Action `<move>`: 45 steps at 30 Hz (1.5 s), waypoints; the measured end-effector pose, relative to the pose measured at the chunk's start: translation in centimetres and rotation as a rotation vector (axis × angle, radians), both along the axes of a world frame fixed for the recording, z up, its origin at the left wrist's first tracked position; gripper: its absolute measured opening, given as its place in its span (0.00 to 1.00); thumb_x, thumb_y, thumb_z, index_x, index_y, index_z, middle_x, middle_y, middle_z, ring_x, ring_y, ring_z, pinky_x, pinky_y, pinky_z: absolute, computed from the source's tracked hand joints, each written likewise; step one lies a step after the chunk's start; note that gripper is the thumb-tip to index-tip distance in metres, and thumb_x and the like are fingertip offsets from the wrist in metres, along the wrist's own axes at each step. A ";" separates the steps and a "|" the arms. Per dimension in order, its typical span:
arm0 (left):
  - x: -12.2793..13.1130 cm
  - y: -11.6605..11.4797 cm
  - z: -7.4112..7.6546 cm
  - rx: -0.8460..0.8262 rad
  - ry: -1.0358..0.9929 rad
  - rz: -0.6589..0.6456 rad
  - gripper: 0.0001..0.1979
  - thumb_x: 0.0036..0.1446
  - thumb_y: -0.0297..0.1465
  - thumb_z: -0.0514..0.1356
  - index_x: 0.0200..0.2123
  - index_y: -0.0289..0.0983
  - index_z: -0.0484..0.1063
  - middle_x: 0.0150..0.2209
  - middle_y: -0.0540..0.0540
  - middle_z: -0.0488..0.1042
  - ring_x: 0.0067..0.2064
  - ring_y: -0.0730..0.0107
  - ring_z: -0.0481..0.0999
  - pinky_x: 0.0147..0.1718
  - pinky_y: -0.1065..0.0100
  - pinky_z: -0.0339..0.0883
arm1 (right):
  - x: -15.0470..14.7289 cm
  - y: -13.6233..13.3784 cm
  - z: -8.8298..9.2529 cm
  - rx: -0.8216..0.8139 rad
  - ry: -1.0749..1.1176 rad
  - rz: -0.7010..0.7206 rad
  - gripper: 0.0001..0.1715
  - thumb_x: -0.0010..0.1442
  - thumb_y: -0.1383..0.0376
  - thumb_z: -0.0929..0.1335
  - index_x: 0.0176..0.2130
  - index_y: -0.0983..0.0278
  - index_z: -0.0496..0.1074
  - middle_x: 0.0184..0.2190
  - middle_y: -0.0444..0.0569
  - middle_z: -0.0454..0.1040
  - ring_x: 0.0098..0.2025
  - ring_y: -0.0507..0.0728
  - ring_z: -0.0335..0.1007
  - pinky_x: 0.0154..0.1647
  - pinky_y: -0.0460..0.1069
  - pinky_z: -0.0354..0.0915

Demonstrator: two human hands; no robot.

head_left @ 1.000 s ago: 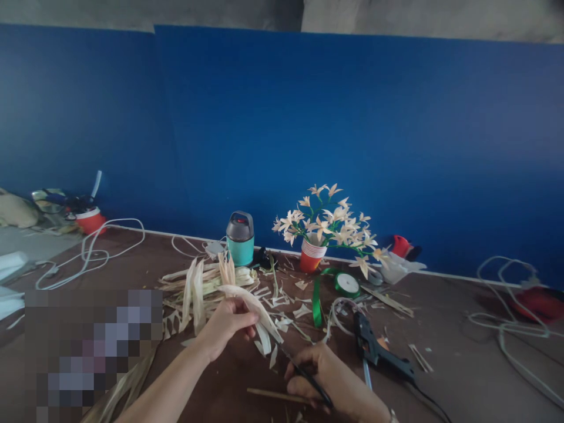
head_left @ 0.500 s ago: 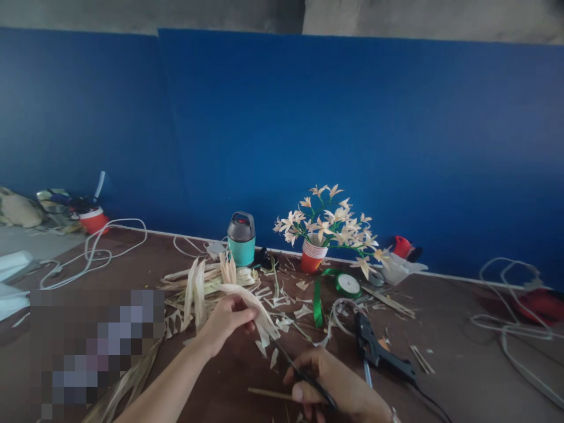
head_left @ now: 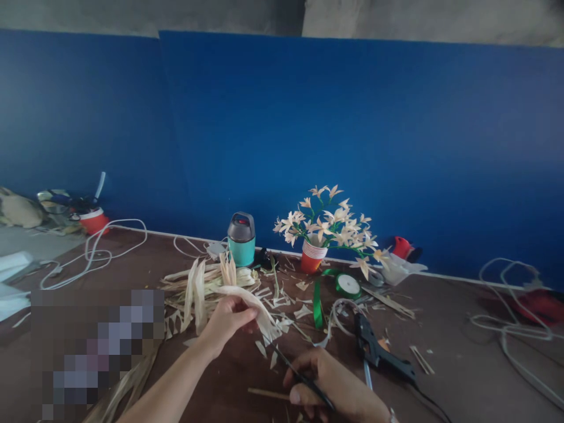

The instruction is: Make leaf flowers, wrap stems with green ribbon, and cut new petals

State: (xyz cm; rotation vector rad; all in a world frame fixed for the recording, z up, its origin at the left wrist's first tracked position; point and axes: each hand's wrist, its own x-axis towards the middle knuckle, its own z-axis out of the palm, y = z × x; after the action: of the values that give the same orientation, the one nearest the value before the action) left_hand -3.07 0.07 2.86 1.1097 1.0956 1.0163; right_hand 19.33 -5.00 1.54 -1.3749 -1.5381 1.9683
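Observation:
My left hand (head_left: 233, 323) pinches a pale dried corn husk (head_left: 259, 311), which arches over the fingers and hangs down to the right. In my right hand (head_left: 326, 382) are dark scissors (head_left: 291, 367), their blades slanting up and left to the husk's lower end. The handles are mostly hidden by my fingers. A thin brown stick (head_left: 268, 393) lies beside my right fingertips. Behind my left hand is a heap of dried husks (head_left: 198, 288), and small cut scraps (head_left: 261, 349) lie under the blades.
A black glue gun (head_left: 383, 352) lies right of my right hand. Farther back are a green ribbon roll (head_left: 349, 284), an orange cup (head_left: 312, 258) holding husk flowers (head_left: 330, 226), and a teal lidded container (head_left: 242, 249). White cables (head_left: 92, 252) loop at left; a blue wall (head_left: 273, 129) stands behind.
The scissor tips have shifted slightly left at the husk's lower end, and the blades look more spread. My left hand keeps its pinch on the husk almost in place.

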 end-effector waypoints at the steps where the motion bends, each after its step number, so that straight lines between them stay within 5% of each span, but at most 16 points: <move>1: 0.0 0.0 -0.1 -0.002 -0.004 0.002 0.06 0.44 0.32 0.64 0.22 0.34 0.75 0.19 0.47 0.74 0.22 0.68 0.71 0.24 0.69 0.64 | 0.0 0.0 0.0 0.001 -0.010 -0.006 0.22 0.41 0.56 0.75 0.32 0.69 0.73 0.17 0.39 0.67 0.15 0.45 0.60 0.13 0.39 0.56; 11: 0.1 0.0 -0.2 0.007 -0.023 0.005 0.05 0.45 0.31 0.64 0.23 0.34 0.75 0.19 0.48 0.73 0.22 0.69 0.71 0.24 0.69 0.64 | -0.4 -0.1 1.1 0.026 -0.088 -0.030 0.17 0.41 0.60 0.74 0.31 0.69 0.72 0.16 0.38 0.67 0.14 0.44 0.57 0.12 0.39 0.52; 22: 0.1 -0.1 -0.3 -0.005 -0.005 0.015 0.06 0.46 0.31 0.64 0.24 0.33 0.75 0.19 0.48 0.74 0.22 0.70 0.71 0.25 0.70 0.65 | -0.3 0.0 0.8 0.036 -0.057 -0.057 0.23 0.39 0.56 0.75 0.32 0.69 0.73 0.16 0.38 0.67 0.15 0.44 0.57 0.12 0.39 0.53; 45: 0.2 -0.1 -0.9 0.018 -0.005 0.080 0.07 0.45 0.32 0.64 0.25 0.33 0.76 0.21 0.46 0.76 0.24 0.69 0.73 0.24 0.70 0.65 | -0.3 0.1 0.7 0.205 -0.143 -0.041 0.10 0.44 0.63 0.72 0.28 0.69 0.75 0.16 0.39 0.63 0.19 0.46 0.53 0.17 0.40 0.48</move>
State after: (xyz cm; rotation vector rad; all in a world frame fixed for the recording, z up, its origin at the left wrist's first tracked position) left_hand -2.85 0.01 2.00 1.0845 1.1359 1.0929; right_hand 19.04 -4.86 2.28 -1.4739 -1.7063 1.6660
